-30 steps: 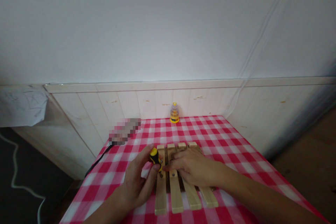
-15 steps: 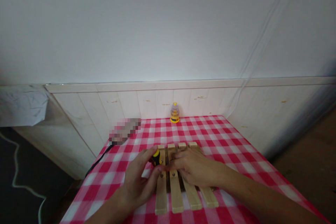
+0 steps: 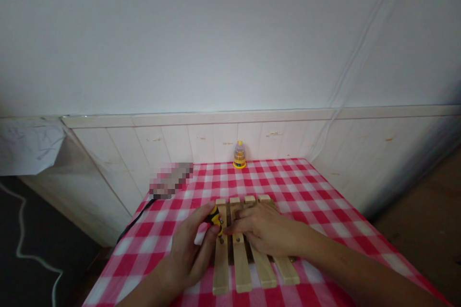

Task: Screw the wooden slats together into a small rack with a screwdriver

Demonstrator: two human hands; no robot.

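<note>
My left hand (image 3: 189, 244) pinches a short black-and-yellow screwdriver (image 3: 215, 218) between thumb and fingers. Its handle leans over the leftmost slat of a wooden slatted piece (image 3: 243, 268), close to small dark screw heads; whether its tip touches one is hidden. Several pale slats fan out toward me over darker wood beneath. My right hand (image 3: 268, 228) lies across the middle and right slats, fingers stretched out to the left. One of its fingertips reaches the gap beside the leftmost slat, near the screwdriver.
A clear bit case with a yellow base (image 3: 239, 156) stands at the table's back edge by the panelled wall (image 3: 201, 141). A blurred-out object (image 3: 172, 180) with a black cord lies at the back left. A red-and-white checked cloth (image 3: 306, 182) covers the table.
The screwdriver has turned in my left hand, its handle tilting so more yellow shows lower down. My left thumb has shifted slightly. My right hand and the slats stay in place.
</note>
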